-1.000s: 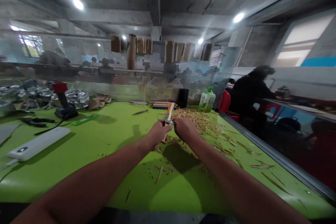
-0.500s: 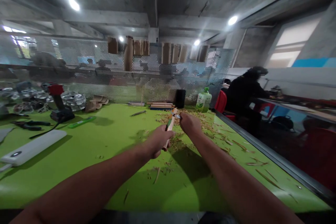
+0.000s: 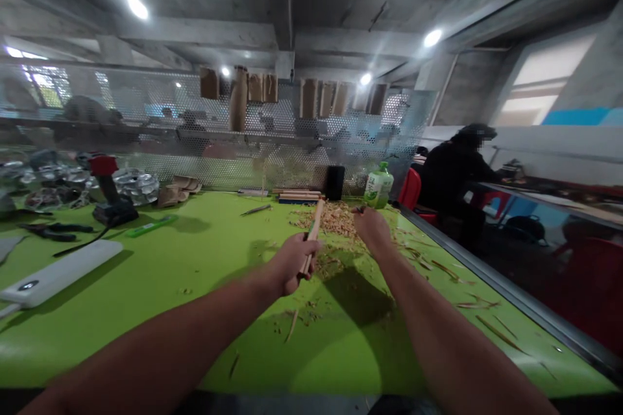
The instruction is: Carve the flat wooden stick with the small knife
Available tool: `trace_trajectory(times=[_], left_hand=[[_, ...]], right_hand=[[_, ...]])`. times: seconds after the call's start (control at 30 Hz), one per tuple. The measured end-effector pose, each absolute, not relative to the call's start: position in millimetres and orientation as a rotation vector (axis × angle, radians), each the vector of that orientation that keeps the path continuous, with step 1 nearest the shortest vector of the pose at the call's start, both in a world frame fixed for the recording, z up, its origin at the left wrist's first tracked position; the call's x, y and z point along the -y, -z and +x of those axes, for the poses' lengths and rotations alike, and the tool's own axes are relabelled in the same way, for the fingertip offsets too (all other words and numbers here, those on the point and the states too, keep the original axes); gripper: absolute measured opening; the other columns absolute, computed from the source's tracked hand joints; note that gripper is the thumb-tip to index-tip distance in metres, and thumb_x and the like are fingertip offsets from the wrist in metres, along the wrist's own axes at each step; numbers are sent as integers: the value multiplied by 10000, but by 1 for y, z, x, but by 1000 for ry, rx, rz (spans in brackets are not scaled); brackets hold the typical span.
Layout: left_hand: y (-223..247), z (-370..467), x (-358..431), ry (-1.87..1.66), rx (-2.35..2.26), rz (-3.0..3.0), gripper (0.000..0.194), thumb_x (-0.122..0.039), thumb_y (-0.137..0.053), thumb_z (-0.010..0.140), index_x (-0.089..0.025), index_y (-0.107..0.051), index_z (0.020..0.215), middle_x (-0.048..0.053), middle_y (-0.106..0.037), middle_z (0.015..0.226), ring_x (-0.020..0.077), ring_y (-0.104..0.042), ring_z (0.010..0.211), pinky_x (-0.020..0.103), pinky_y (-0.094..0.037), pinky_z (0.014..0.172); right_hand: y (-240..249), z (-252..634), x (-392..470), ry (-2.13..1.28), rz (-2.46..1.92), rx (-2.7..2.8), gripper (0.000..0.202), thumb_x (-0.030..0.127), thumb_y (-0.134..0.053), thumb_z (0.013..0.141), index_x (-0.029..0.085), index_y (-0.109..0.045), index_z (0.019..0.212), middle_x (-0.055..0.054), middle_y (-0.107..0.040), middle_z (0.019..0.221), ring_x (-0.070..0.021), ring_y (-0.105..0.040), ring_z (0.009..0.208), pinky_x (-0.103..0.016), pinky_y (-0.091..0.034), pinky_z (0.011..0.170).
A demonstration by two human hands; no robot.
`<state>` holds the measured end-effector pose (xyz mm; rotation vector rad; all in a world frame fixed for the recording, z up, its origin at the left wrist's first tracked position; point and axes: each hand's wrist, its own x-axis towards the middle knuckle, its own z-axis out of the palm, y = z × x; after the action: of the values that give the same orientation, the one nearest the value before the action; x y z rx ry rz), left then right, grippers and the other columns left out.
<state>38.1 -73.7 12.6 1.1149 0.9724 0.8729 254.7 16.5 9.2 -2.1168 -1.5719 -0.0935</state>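
Note:
My left hand (image 3: pixel 296 259) is closed round the lower part of a pale wooden stick (image 3: pixel 316 219), which points up and away from me over the green table. A bit of green shows along the stick just above my fingers. My right hand (image 3: pixel 372 228) is closed, to the right of the stick and apart from it. A small dark thing (image 3: pixel 359 210) sticks out at its fingertips, too blurred to name. Wood shavings (image 3: pixel 337 219) lie heaped between the stick's tip and my right hand.
On the left are a white bar-shaped device (image 3: pixel 73 272), pliers (image 3: pixel 56 231), a cordless drill (image 3: pixel 111 191) and a green tool (image 3: pixel 152 225). Wooden strips (image 3: pixel 298 195), a black phone-like slab (image 3: pixel 335 183) and a green-white bottle (image 3: pixel 378 186) stand at the back. A person (image 3: pixel 455 168) sits at the right.
My right hand has moved right, away from the stick's tip, where a shiny part showed at its fingers. My left hand keeps its grip on the stick, nearly unmoved.

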Motion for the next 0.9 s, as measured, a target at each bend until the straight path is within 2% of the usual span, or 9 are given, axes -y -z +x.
trace_trajectory(times=[0.07,0.17,0.33,0.57,0.73,0.9], left_hand=[[-10,36,61,-938,-955,1085,76,-222,-517,861,-159,-483,888,-69,-447,578,41,-379,398,166,-267,352],[-5,34,48,-982,-940,1123,87,-220,-544,832,-173,-471,827,-75,-437,540,51,-391,377,175,-263,343],[0,33,39,-1023,-977,1160,151,-212,-575,797,-175,-494,919,-81,-452,537,62,-424,381,173,-276,356],[-8,36,45,-1020,-1055,1234,115,-189,-562,807,-176,-495,899,-81,-432,498,66,-406,390,169,-269,378],[-15,39,62,-946,-1089,1251,145,-219,-536,832,-167,-494,961,-76,-426,542,63,-369,404,184,-264,384],[-18,43,77,-862,-1022,1267,164,-196,-512,838,-157,-491,996,-73,-413,567,61,-347,414,189,-263,377]], right_hand=[[-6,230,-12,81,-2002,1683,356,328,-423,912,221,-680,1135,-108,-711,1002,-231,-652,921,-266,-422,719],[-1,201,-1,95,-1856,1916,310,276,-439,888,250,-699,1055,-72,-723,955,-201,-655,847,-244,-396,673],[2,183,12,195,-1833,2127,290,243,-402,886,222,-687,937,-76,-721,856,-172,-646,732,-233,-361,608],[1,182,14,322,-1883,2120,282,256,-390,904,213,-668,908,-80,-708,841,-183,-653,766,-236,-364,625],[-5,192,8,351,-1953,2052,304,249,-373,914,209,-669,972,-86,-707,904,-180,-642,804,-239,-365,654],[-5,214,0,441,-1974,1960,286,226,-392,892,199,-670,952,-87,-700,872,-187,-633,774,-246,-345,638]])
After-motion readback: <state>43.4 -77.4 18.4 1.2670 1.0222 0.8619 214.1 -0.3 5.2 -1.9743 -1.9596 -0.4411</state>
